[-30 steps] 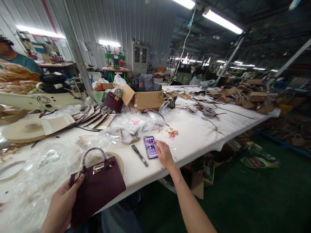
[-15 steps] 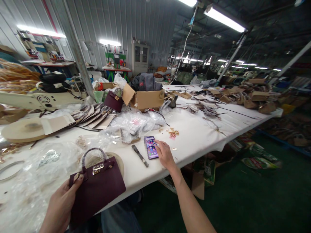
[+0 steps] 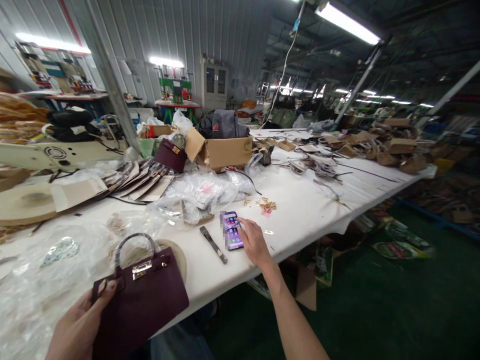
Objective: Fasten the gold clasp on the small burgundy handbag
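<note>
Right hand (image 3: 256, 243) — on phone (image 3: 231, 230)

handbag (image 3: 140, 300) on table (image 3: 300, 210) edge at 7 o'clock | phone (image 3: 231, 230) dead center, metal strip (image 3: 213, 244) just left of it | cardboard box (image 3: 221, 150) behind at 12 | plastic bags (image 3: 202, 192) between box and phone

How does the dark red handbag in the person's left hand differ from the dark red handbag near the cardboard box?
The held handbag lies flat at the table's near edge, gripped by the left hand; the far handbag stands untouched beside the cardboard box. The held one looks larger, being nearer. Both share maroon colour and gold clasps.
</note>
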`<action>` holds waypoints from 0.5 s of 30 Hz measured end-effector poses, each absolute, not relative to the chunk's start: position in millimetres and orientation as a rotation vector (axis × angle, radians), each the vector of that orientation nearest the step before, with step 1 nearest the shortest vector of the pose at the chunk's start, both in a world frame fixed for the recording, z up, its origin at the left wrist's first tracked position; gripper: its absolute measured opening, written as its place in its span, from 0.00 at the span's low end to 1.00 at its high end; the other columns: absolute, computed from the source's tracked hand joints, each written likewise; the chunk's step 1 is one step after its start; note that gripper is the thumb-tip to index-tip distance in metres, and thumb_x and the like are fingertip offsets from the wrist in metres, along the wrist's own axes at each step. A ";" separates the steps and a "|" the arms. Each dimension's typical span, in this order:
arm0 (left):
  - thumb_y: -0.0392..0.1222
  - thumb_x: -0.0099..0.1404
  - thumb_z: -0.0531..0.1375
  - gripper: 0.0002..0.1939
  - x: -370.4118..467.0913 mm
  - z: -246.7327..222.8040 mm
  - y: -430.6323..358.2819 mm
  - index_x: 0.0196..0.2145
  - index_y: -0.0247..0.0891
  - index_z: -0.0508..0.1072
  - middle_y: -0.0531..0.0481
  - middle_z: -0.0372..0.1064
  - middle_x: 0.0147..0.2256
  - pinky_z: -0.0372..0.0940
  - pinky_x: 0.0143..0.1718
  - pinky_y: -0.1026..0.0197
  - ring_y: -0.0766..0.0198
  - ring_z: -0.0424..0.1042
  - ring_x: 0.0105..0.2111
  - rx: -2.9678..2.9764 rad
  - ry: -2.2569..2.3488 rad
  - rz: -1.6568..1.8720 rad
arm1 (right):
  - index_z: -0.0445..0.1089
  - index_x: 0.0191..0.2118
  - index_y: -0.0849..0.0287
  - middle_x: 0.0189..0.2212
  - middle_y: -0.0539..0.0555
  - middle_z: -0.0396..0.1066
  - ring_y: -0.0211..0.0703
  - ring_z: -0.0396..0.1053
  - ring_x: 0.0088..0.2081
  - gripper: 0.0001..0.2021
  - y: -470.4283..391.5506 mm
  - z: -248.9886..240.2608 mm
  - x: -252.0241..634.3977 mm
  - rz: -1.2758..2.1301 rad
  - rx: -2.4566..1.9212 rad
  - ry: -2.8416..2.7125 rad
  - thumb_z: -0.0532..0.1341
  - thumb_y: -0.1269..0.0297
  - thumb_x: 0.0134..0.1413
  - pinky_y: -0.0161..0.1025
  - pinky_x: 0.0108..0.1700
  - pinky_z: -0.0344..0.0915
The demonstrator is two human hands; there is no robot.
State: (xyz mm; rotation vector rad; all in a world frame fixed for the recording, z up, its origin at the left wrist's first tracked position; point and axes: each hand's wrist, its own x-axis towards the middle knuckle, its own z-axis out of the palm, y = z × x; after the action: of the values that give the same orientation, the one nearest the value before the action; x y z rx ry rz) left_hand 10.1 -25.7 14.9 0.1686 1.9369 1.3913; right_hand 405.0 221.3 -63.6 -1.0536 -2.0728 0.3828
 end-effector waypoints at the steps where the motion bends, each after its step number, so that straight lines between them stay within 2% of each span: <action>1: 0.56 0.64 0.75 0.23 10.4 15.5 -24.9 0.53 0.45 0.86 0.48 0.88 0.39 0.70 0.75 0.36 0.39 0.88 0.52 0.125 1.934 1.376 | 0.67 0.77 0.48 0.69 0.60 0.78 0.62 0.73 0.71 0.22 221.3 -63.2 405.1 0.381 -1.051 -2.072 0.53 0.54 0.88 0.69 0.74 0.70; 5: 0.58 0.61 0.77 0.25 10.4 14.0 -23.5 0.51 0.45 0.86 0.51 0.85 0.33 0.72 0.74 0.41 0.39 0.86 0.56 0.122 2.065 1.373 | 0.67 0.78 0.47 0.69 0.59 0.78 0.61 0.73 0.70 0.22 220.7 -61.1 405.3 0.389 -1.047 -2.057 0.53 0.55 0.88 0.68 0.74 0.70; 10: 0.55 0.54 0.80 0.25 5.9 3.6 -26.0 0.48 0.48 0.86 0.53 0.85 0.33 0.71 0.75 0.37 0.38 0.87 0.53 0.147 2.039 1.373 | 0.67 0.77 0.48 0.69 0.60 0.78 0.63 0.72 0.71 0.21 220.4 -60.7 405.9 0.417 -1.051 -2.039 0.53 0.55 0.88 0.70 0.74 0.70; 15: 0.59 0.61 0.77 0.20 -2.6 -10.9 -29.5 0.49 0.53 0.86 0.53 0.89 0.38 0.73 0.73 0.39 0.39 0.88 0.54 0.171 2.005 1.370 | 0.68 0.76 0.47 0.68 0.59 0.79 0.62 0.74 0.70 0.21 221.1 -61.6 406.2 0.396 -1.050 -2.049 0.54 0.56 0.88 0.69 0.74 0.71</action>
State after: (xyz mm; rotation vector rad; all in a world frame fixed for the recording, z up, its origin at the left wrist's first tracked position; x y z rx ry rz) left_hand -2.6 -29.5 -10.9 0.1709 2.0054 1.3702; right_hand 406.2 221.1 -61.6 -1.0496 -2.0494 0.3959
